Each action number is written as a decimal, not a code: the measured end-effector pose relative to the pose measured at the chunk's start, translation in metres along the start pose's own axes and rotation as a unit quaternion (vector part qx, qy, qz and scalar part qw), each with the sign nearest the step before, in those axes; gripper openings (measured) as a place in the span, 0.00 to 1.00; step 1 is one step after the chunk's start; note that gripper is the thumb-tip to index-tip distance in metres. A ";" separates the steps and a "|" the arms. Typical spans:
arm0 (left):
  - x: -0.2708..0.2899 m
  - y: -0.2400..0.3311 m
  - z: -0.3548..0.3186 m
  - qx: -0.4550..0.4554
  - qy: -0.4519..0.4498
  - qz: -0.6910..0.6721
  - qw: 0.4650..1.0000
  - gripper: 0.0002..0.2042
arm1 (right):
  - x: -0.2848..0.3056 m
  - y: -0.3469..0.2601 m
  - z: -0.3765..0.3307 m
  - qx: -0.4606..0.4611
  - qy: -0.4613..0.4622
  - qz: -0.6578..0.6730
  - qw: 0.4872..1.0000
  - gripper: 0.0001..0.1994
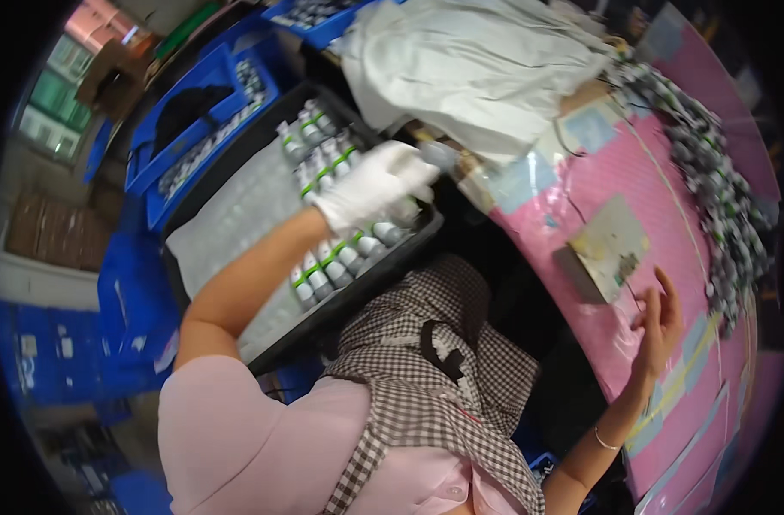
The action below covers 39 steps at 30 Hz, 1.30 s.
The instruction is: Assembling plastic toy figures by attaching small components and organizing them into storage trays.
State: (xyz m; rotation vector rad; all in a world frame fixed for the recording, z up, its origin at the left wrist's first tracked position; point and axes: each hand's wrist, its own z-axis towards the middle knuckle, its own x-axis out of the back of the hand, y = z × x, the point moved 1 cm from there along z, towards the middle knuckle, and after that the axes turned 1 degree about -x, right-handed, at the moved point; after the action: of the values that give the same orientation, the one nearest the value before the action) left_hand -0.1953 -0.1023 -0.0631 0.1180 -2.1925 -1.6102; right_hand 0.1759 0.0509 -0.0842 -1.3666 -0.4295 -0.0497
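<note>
A thin, pale sheet [237, 223] lines the left of the black tray [345, 296]; in the tray's right part lie smooth, cylindrical green-banded pieces [336, 270], the nearest slanting lengthwise from far left to near right. Over them, the nearer of the two, the fabric-gloved left hand [370, 184] curls its fingers; whether it grips anything cannot be told. Well right of the tray, on glossy pink sheeting [598, 352], sits a boxy grey block [611, 240], with the bare right hand [658, 318] beside it, fingers loosely parted, apparently holding nothing.
</note>
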 end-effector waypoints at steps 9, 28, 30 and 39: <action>0.142 -0.108 -0.121 0.274 -0.339 0.608 0.664 0.14 | -0.007 0.030 0.020 -0.012 0.009 -0.018 1.000 0.12; 0.071 -0.158 -0.149 -0.343 -0.150 0.466 0.802 0.06 | 0.131 0.080 0.137 0.070 0.429 0.006 0.901 0.08; 0.106 -0.188 -0.149 -0.280 -0.222 0.538 0.764 0.23 | 0.141 0.087 0.157 0.125 0.399 -0.270 0.867 0.09; 0.045 -0.073 -0.067 -0.335 0.022 0.476 0.813 0.17 | 0.134 0.128 0.202 -0.036 0.358 -0.559 0.747 0.11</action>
State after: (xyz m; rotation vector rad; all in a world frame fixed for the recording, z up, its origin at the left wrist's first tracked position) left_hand -0.2232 -0.2000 -0.1022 -0.9698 -1.1299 -1.5501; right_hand 0.2816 0.2999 -0.1325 -0.8734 -0.5243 -1.5534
